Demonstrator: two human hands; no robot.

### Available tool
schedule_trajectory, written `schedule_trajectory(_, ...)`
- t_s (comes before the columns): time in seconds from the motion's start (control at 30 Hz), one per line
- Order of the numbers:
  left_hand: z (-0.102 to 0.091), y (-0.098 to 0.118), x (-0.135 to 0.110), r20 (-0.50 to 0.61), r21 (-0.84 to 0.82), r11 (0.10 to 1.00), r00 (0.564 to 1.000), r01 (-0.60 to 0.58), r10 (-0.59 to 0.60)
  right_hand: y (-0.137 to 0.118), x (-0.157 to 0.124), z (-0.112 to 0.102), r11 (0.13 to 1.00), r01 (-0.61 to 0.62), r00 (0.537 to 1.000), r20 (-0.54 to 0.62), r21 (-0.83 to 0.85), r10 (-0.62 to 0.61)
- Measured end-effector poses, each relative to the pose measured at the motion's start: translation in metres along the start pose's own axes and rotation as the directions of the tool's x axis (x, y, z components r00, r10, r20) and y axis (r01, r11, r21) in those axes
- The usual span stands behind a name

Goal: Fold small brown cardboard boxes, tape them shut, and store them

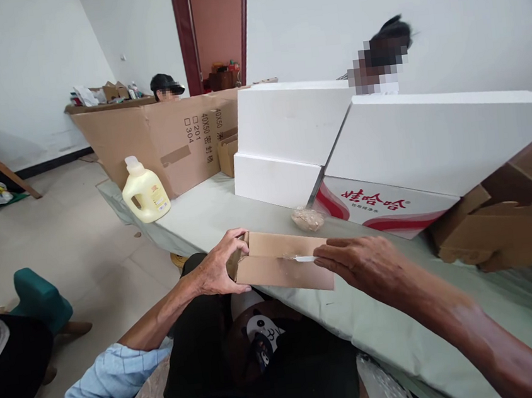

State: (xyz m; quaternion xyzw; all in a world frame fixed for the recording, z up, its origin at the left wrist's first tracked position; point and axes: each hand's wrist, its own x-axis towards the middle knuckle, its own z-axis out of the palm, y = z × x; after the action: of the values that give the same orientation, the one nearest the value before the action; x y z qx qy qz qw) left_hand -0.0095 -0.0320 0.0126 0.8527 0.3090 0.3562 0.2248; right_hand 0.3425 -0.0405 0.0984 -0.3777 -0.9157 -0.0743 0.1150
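A small brown cardboard box lies at the near edge of the table. My left hand grips its left end, fingers curled over the top flap. My right hand rests on the right end of the box, fingers together, pressing a small white object against the seam between the flaps. What that white object is I cannot make out.
Behind the box lie a small clear bag, white foam boxes, a red-and-white carton and an open cardboard box at right. A yellow detergent jug stands at left. Two people sit behind large cardboard.
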Motion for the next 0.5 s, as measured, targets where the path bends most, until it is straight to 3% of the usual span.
schedule_trajectory(0.2,0.002,0.002,0.005,0.016,-0.006,1.0,1.0,-0.015,0.015,-0.002,0.009,-0.019,0.999,0.009,0.997,0.08,-0.043,-0.005)
schedule_trajectory(0.4,0.001,-0.007,0.003,-0.008,0.021,1.0,1.0,-0.004,0.004,0.018,-0.007,-0.008,0.991,-0.061,0.995,0.067,-0.12,0.069)
schedule_trajectory(0.5,0.002,-0.011,0.001,-0.004,0.012,1.0,1.0,-0.005,0.005,0.031,-0.018,-0.012,0.996,-0.081,0.997,0.006,-0.037,0.082)
